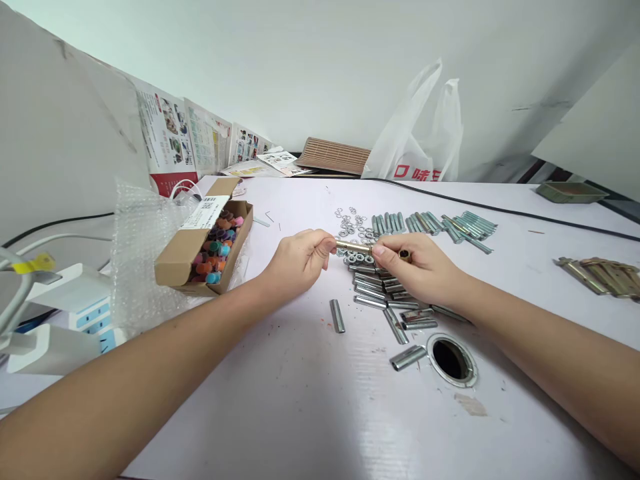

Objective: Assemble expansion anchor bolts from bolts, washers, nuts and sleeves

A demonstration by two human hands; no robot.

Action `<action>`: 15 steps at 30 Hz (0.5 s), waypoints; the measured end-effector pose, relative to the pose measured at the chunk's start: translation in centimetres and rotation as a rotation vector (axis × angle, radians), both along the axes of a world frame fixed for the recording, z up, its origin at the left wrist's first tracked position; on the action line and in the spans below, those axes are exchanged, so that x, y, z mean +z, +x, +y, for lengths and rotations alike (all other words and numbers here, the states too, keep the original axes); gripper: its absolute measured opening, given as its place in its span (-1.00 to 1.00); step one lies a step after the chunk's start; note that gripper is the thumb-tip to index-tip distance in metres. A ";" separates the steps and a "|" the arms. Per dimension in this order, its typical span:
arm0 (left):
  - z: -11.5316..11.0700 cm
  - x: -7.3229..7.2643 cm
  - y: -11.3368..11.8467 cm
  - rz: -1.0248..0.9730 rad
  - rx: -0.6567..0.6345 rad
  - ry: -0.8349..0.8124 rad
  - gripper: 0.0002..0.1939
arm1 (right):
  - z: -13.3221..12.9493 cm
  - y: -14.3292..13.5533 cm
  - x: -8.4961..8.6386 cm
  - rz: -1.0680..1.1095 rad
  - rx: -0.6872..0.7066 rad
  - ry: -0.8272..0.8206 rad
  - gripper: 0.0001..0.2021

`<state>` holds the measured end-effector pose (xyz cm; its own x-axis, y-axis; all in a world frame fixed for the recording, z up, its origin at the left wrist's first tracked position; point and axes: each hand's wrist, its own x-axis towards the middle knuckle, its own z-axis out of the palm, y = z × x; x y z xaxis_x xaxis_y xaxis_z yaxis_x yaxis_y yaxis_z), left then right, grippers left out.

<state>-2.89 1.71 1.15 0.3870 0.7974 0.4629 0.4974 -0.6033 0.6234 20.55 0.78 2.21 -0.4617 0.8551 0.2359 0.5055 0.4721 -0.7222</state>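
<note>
My left hand [303, 260] pinches one end of a gold-coloured anchor bolt [354, 247], held level above the table. The fingers of my right hand [420, 263] close on its other end. From the right fist pokes the open round end of a gold-coloured tube [405, 255]; whether it belongs to the same piece is hidden. Below and behind the hands lie silver metal sleeves [369, 291], with nuts and washers [356, 233] just beyond. One loose sleeve [337, 316] rests nearer to me.
A cardboard box [170, 263] of coloured plastic caps stands left, beside bubble wrap [145, 253] and white power strips [90, 313]. Threaded studs [477, 225] lie behind; gold-coloured bolts [603, 277] at right. A round hole with a metal rim [474, 373] opens in the table. A black cable [500, 203] crosses the back.
</note>
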 end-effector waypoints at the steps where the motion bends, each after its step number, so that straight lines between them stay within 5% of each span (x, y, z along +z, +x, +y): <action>1: -0.1 0.1 0.0 0.008 0.005 0.013 -0.59 | 0.0 -0.2 0.1 0.095 0.000 -0.169 -0.56; 4: -0.3 0.2 0.1 0.018 0.024 0.036 -0.58 | 0.0 -0.8 0.3 0.360 -0.010 -0.602 -0.56; 7: -0.3 0.2 0.1 0.014 0.030 0.066 -0.57 | 0.1 -1.1 0.4 0.492 -0.032 -0.869 -0.59; 15: -0.2 0.2 0.1 -0.014 0.050 0.040 -0.55 | -0.6 -1.0 1.0 0.290 -0.062 -0.613 -0.42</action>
